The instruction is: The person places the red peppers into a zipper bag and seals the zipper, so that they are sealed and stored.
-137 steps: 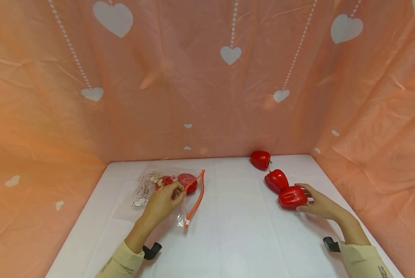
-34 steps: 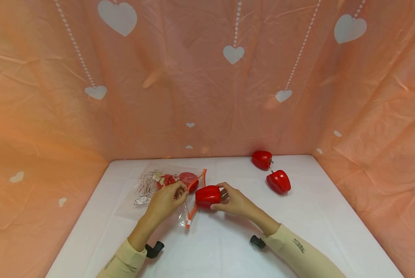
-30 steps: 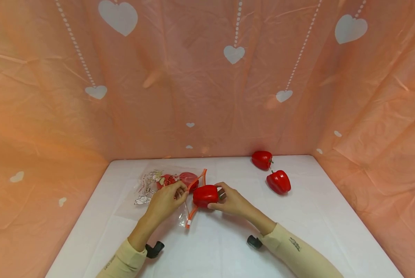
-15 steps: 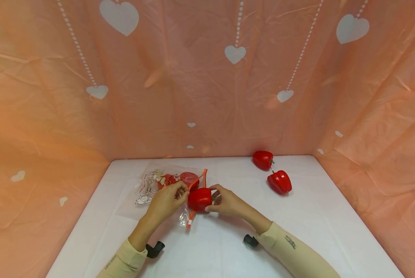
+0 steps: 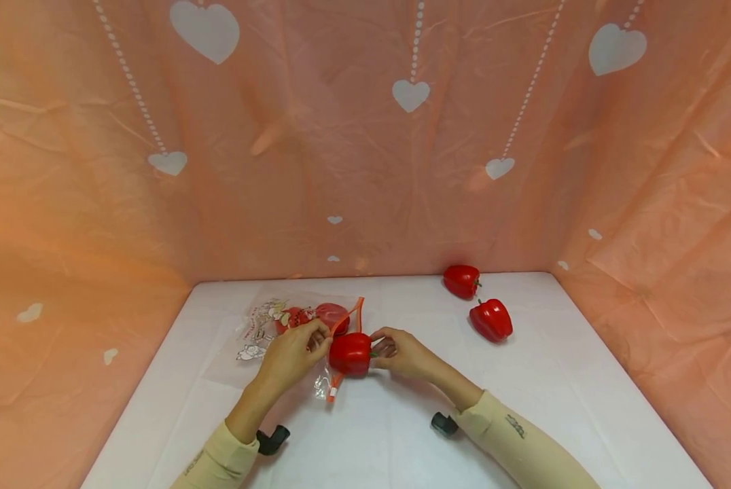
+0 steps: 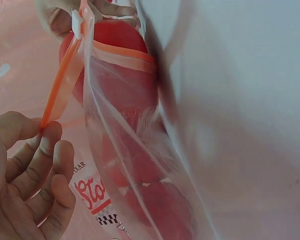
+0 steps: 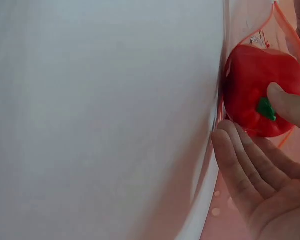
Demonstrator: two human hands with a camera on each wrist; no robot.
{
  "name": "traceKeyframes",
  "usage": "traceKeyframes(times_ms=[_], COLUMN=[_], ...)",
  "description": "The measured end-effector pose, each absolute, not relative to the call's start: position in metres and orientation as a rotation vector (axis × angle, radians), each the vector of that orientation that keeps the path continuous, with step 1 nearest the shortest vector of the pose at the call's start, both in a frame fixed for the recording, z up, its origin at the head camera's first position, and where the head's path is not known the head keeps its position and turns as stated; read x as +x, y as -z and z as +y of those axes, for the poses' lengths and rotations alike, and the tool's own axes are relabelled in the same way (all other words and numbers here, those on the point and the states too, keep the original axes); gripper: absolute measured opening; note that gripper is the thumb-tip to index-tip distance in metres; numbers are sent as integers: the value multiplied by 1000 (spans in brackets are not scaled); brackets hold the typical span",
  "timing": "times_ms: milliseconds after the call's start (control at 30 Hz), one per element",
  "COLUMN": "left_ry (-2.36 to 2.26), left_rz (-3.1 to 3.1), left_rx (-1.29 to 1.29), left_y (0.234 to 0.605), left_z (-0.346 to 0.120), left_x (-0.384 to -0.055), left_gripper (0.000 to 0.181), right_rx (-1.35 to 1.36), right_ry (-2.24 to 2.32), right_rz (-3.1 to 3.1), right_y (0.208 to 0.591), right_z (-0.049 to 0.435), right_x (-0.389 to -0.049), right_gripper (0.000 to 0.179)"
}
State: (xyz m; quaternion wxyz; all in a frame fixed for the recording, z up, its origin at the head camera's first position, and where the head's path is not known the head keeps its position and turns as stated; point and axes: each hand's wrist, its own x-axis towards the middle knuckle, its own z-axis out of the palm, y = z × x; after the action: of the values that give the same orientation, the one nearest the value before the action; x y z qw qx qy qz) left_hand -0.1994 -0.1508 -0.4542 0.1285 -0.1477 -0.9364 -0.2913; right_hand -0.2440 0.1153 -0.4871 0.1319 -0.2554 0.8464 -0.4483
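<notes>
A clear zip bag point(image 5: 227, 363) with printed cartoon figures lies on the left half of the table. My left hand point(image 5: 295, 350) pinches the orange zip edge point(image 6: 52, 100) between thumb and forefinger, holding the mouth apart. Two red bell peppers point(image 5: 335, 318) show through the plastic. Another red bell pepper point(image 5: 350, 354) sits in the bag's mouth, stem end toward my right hand point(image 5: 405, 353). In the right wrist view the thumb point(image 7: 292, 107) rests by the green stem point(image 7: 266, 108), and the other fingers stretch out under the pepper, not curled round it.
Two more red bell peppers, one point(image 5: 461, 281) near the back edge and one point(image 5: 491, 320) in front of it, lie on the white table point(image 5: 420, 421) to the right. An orange curtain point(image 5: 365, 170) with white hearts encloses the back and sides.
My right hand has carried one pepper from the right side leftward into the bag's mouth, and its fingers have just loosened from it. My left hand stays at the zip edge.
</notes>
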Motion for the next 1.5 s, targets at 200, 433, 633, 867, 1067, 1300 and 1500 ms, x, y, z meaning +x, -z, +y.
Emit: traceKeyframes(times_ms=[200,433,633,867,1067,1300,1500], left_ry=[856,864,857,851,838,825,831], left_rz=[-2722,-2728,-2741,-2746,-2746,-2739,-2744], left_rx=[-433,-433,-428,-425,-428,-423,-430], left_y=[453,453,453,452,452,452,451], left_z=[-151,-152,-152,-152,-152,-152,-152], left_x=[-199,-199,-198,-199,-198,-198,-198], left_gripper=[8,8,7,7,8,9,9], right_rx=[-730,-611,-587,-564,-582,-592,-589], right_ry=[1350,1498,1544,1538,1566,1609,1624], right_rz=[2505,2425,2369,2340,2311,2260,2241], right_y=[490,487,489,489,489,490,490], right_z=[111,104,98,89,81,72,67], right_x=[-246,-246,-246,-247,-247,-247,-246], right_gripper=[36,32,31,32,33,34,33])
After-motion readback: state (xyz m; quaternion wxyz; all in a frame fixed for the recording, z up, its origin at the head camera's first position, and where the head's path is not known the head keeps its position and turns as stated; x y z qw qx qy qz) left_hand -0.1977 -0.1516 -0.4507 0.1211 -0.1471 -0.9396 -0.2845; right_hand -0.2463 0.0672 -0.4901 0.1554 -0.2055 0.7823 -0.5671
